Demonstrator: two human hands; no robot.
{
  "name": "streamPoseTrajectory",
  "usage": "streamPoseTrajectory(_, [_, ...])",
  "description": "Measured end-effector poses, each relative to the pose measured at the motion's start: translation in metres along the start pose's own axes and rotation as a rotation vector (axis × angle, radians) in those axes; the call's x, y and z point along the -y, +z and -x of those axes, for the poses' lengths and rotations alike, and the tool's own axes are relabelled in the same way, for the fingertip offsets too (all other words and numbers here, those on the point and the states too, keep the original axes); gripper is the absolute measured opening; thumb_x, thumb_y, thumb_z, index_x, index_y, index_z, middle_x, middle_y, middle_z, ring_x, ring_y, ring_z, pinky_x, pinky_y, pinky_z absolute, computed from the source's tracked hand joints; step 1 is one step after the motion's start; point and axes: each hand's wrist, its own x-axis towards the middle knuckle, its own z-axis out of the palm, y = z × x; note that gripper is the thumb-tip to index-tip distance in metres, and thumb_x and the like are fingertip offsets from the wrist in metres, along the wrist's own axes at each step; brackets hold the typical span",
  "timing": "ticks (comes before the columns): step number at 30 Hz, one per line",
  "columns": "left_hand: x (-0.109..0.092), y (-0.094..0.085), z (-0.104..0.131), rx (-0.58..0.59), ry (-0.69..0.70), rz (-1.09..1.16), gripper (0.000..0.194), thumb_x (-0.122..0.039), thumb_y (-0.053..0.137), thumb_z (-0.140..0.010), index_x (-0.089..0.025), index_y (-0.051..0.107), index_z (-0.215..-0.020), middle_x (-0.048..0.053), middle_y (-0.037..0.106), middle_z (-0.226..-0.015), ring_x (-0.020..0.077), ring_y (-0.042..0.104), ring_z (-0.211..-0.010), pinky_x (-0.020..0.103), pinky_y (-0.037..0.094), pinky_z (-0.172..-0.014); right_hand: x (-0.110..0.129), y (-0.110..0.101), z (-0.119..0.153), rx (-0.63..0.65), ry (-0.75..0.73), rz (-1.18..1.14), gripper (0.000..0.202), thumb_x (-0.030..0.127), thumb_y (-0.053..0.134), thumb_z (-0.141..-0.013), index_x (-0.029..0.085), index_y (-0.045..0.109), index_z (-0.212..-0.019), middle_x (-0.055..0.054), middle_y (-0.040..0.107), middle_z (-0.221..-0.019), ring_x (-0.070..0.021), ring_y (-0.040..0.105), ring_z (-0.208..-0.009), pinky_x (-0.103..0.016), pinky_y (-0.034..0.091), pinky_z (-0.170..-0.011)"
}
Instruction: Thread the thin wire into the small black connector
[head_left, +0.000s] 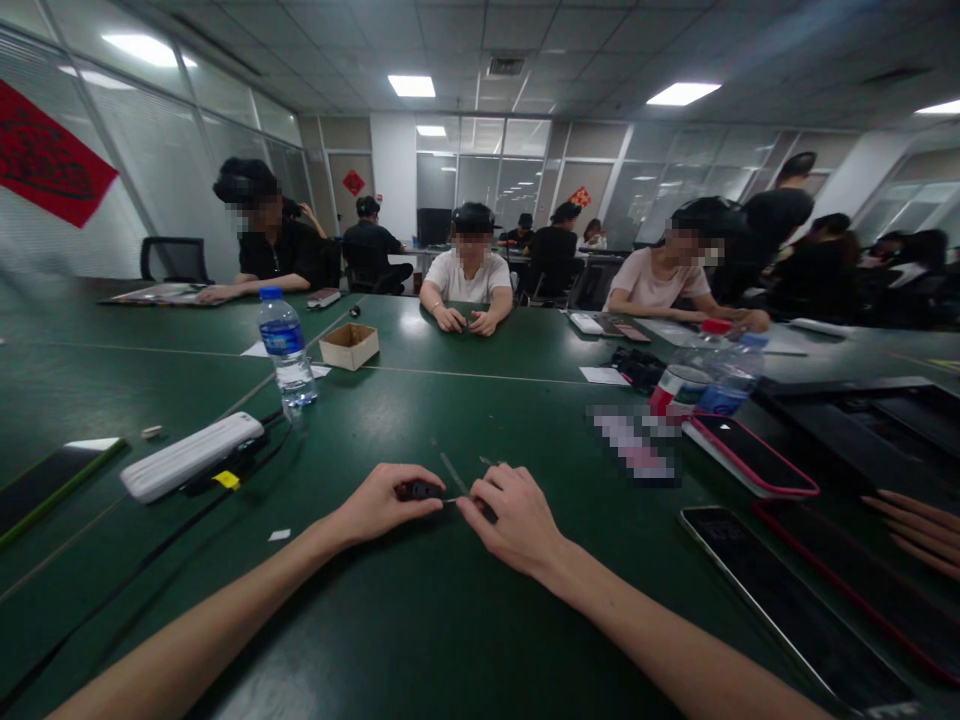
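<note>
Seemingly an office, with shared tables (390,430)

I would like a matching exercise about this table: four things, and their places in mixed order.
1. open box
2. small dark object
3. white oblong device
4. pink-edged phone

A. in the left hand
B. in front of the red-capped bottle
C. beside a yellow tag
D. just right of the leftmost bottle

1-D, 2-A, 3-C, 4-B
</note>
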Motion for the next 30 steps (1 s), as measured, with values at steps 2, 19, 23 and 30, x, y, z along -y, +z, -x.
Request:
streamPoseTrajectory(2, [0.0007,0.0,0.0001,0.003,0.001,0.002,0.028,-0.039,0.063,-0.082,-0.02,0.069,-0.102,0.003,0.07,-0.095,0.0162,0.062,-0.081,0.027,0.048,-0.074,0.0,0.0002,0.0002,-0.002,0.004,-0.014,0.039,0.043,0.039,-0.096,0.017,0.061,-0.077,-0.003,0.057,-0.081,-0.0144,0.048,-0.077,-0.029,0.03,-0.069])
streamPoseTrajectory(19, [0.0019,0.0,0.0008,0.01,-0.018,0.033,0.027,-0.037,0.064,-0.081,-0.02,0.069,-0.102,0.002,0.07,-0.095,0.0155,0.062,-0.08,0.026,0.046,-0.071,-0.0038,0.0017,0.0008,-0.026,-0.037,-0.082,0.035,0.042,0.042,-0.095,0.018,0.063,-0.079,-0.003,0.058,-0.083,-0.0142,0.049,-0.078,-0.029,0.032,-0.073])
streamPoseTrajectory(23, [0.0017,0.0004,0.0007,0.014,-0.038,0.053,0.028,-0.038,0.064,-0.081,-0.02,0.069,-0.102,0.002,0.07,-0.096,0.0161,0.062,-0.081,0.026,0.046,-0.073,-0.005,0.004,0.0006,-0.051,-0.06,-0.057,0.034,0.042,0.044,-0.094,0.018,0.064,-0.081,-0.003,0.059,-0.083,-0.0148,0.049,-0.078,-0.029,0.032,-0.072])
streamPoseTrajectory(30, [0.0025,-0.0001,-0.0002,0.02,-0.059,0.064,0.028,-0.039,0.065,-0.08,-0.021,0.069,-0.102,0.002,0.07,-0.095,0.0163,0.061,-0.081,0.026,0.045,-0.073,-0.0057,0.0059,0.0009,-0.105,-0.076,-0.059,0.03,0.04,0.049,-0.092,0.018,0.065,-0.08,-0.003,0.059,-0.081,-0.0152,0.05,-0.077,-0.03,0.031,-0.071])
